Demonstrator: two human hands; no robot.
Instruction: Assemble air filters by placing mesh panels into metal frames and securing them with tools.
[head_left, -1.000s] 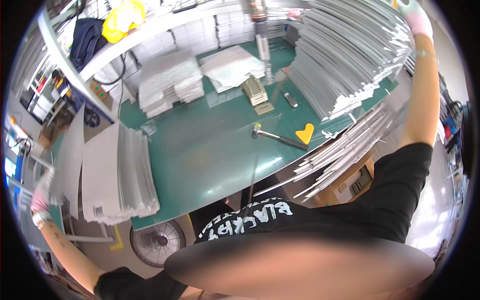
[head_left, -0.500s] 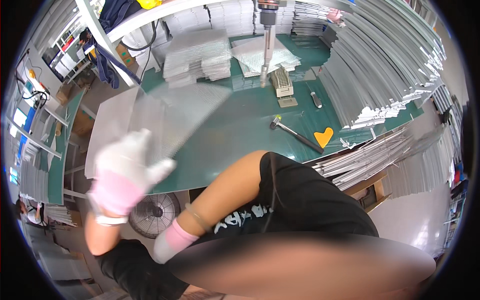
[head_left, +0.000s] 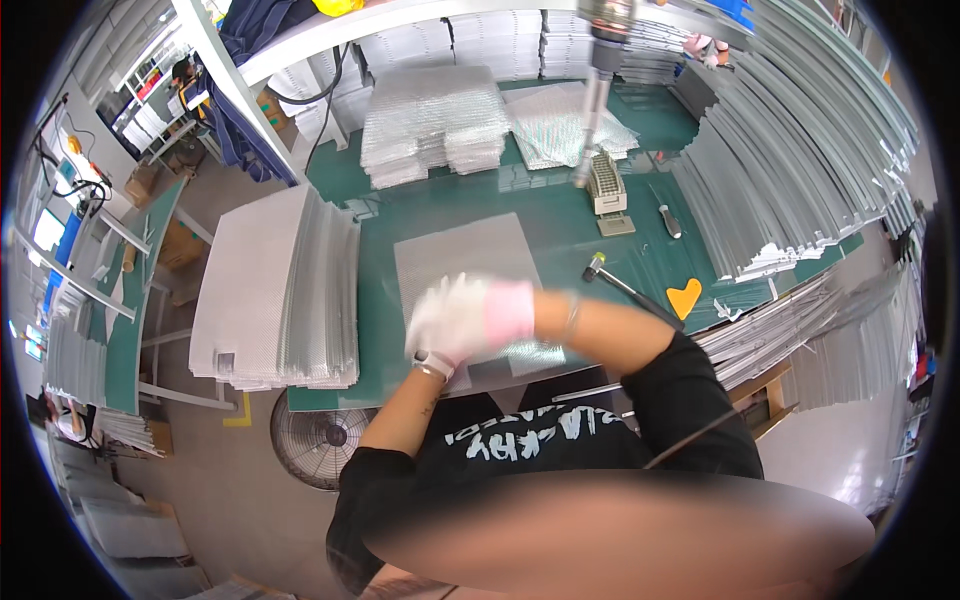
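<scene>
Head view: both gloved hands are together over the middle of the green surface (head_left: 565,235), the right hand (head_left: 468,308) crossing in front of the left hand (head_left: 428,338) and hiding much of it. Motion blurs them, so I cannot tell whether the fingers grip anything or merely rest one over the other.

Just under them lies a pale, finely patterned sheet (head_left: 465,245), flat on the surface; its far half shows plainly, while its near part is largely covered by the hands and forearms.

As for progress, I judge that handling of this one sheet is under way: it is laid out singly, with no fold or attached part to be seen on its visible half. Plenty appears left, since a tall stack of similar pale sheets (head_left: 250,280) stands on the left and a high pile of grey panels (head_left: 810,160) fills the right. Which of these piles is finished cannot be told.

Toward the back are a textured stack (head_left: 435,120) and a lower pile (head_left: 565,120), with a beige ridged box (head_left: 606,185) near the latter. A hammer (head_left: 645,295), a screwdriver (head_left: 671,222) and a yellow heart-shaped piece (head_left: 685,298) lie to the right, untouched.
</scene>
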